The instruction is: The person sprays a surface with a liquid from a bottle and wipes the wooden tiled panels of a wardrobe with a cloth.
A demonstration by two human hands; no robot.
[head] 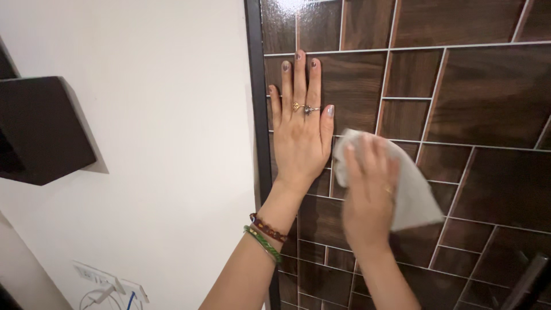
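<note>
Wiping is the work in hand: the right hand presses a pale grey, crumpled cleaning cloth flat against a glossy dark-brown wood-grain panel crossed by thin pale inlay lines, fingers spread over the cloth rather than curled round it, and blurred with motion. The left hand, wearing rings and with painted nails, lies open and flat on the same panel just left of the cloth, fingers straight, close together and pointing up, gripping nothing; red and green bangles circle its wrist. A dark vertical frame strip borders the panel, with a plain white wall beyond it, a dark brown wall-mounted box and white switch plates with plugged cables lower down. To do this well, I judge even palm pressure matters, with strokes following the pale lines where dust gathers, and the bracing hand kept clear of freshly wiped gloss to avoid new smudges.
</note>
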